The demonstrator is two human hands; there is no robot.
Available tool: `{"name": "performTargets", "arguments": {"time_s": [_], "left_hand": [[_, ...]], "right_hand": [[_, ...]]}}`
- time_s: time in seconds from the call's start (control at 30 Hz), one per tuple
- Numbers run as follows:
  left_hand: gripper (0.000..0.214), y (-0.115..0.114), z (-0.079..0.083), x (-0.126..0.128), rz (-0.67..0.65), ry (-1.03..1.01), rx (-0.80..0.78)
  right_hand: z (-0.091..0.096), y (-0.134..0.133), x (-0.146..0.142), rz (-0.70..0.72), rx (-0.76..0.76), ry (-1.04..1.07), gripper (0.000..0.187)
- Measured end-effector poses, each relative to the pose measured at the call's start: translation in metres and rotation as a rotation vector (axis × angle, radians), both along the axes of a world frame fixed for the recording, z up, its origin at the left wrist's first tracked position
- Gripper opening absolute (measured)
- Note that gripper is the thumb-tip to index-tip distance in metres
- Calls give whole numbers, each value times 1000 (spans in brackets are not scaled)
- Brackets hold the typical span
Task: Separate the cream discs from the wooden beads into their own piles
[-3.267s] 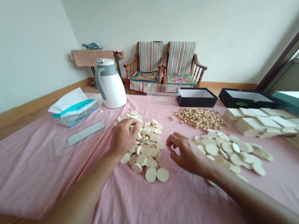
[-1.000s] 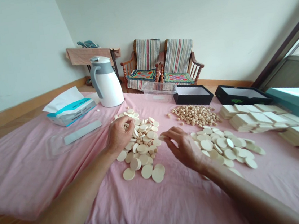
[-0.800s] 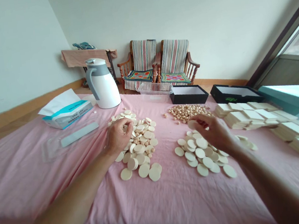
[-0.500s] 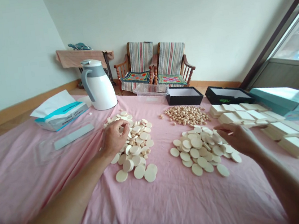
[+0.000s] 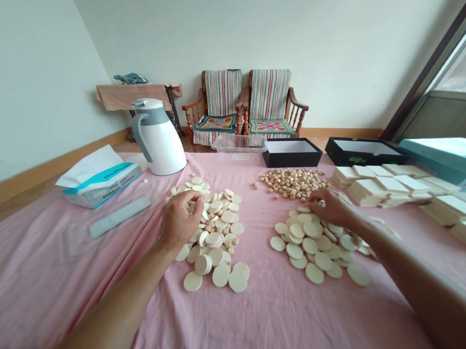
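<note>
My left hand [image 5: 182, 219] is at the left edge of a loose heap of pale round wooden discs [image 5: 214, 240], with small wooden pieces mixed among them. Its thumb and fingers are curled together, and whatever they hold is hidden. My right hand [image 5: 334, 207] hovers over the back of a second heap of wooden discs [image 5: 309, 245], close to a pile of small wooden beads [image 5: 291, 183]. Its fingers are drawn together in a pinch; a small pale spot shows at them, too small to name.
Stacked pale rectangular wooden blocks [image 5: 387, 185] lie at right, before two black box trays [image 5: 293, 158] and a light blue box [image 5: 460, 160]. A clear plastic container [image 5: 240, 145], a white jug [image 5: 163, 143] and a tissue pack [image 5: 102, 182] stand along the back of the pink cloth [image 5: 259, 318].
My right hand has moved left, from the right side of the disc heap to its back, nearer the beads. My left hand stays by its heap. The view has shifted slightly.
</note>
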State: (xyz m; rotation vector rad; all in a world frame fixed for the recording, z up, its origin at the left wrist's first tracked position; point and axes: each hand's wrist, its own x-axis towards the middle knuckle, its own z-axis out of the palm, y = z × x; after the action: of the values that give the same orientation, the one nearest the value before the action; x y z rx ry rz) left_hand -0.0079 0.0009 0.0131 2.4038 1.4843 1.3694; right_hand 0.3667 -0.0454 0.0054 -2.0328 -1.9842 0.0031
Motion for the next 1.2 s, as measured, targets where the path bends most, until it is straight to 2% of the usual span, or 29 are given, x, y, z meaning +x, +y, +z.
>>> {"name": "performTargets", "arguments": {"time_s": [0.27, 0.37, 0.43, 0.5, 0.6, 0.67, 0.77, 0.93, 1.03, 1.13, 1.2], "left_hand": [[14, 0, 0, 0, 8, 8, 12], [15, 0, 1, 0, 13, 8, 12], [15, -1, 1, 1, 12, 7, 3], [15, -1, 2, 1, 11, 6, -4], [15, -1, 2, 1, 15, 3, -4], [15, -2, 2, 1, 19, 0, -1], [15, -2, 2, 1, 27, 0, 0], [15, -1, 2, 0, 19, 0, -2], [16, -1, 3, 0, 19, 4, -9], [16, 0, 4, 0, 29, -2, -17], [16, 0, 4, 0, 32, -11, -16]], "right_hand": [[7, -12, 19, -106, -43, -100, 18], [15, -16, 6, -71, 50, -71, 16], [22, -25, -18, 63, 126, 27, 16], [30, -38, -53, 262, 134, 173, 15], [35, -61, -108, 547, 26, 291, 14], [35, -75, -137, 661, 2, 292, 22], [31, -89, -162, 772, -53, 228, 23], [18, -94, -176, 772, -33, 148, 4], [14, -92, -175, 764, -4, 174, 2], [17, -81, -161, 692, 74, 207, 10], [23, -71, -141, 571, 161, 193, 15]]}}
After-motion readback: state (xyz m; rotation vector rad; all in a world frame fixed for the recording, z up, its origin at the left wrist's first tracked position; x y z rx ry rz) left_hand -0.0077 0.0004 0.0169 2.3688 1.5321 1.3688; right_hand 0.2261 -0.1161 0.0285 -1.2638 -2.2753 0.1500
